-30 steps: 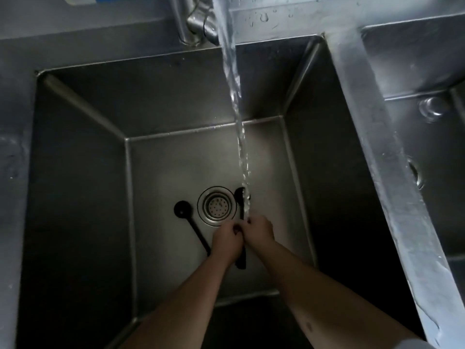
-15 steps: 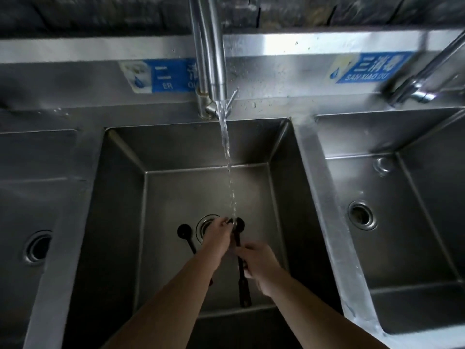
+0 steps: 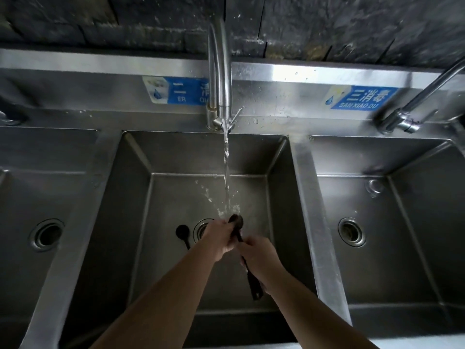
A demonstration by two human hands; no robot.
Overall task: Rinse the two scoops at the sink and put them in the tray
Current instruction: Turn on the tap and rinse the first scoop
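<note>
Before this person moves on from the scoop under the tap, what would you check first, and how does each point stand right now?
1. Water running from the faucet: ok, the stream falls onto the scoop bowl.
2. Held scoop gripped firmly: ok, left hand is near the bowl, right hand is on the handle.
3. Held scoop rinsed clean: cannot tell, it is dark and splashing water hides it.
4. Second scoop rinsed: not ok, it lies on the sink floor left of the drain, out of the stream.
5. Tray ready: cannot tell, none is in view.
</note>
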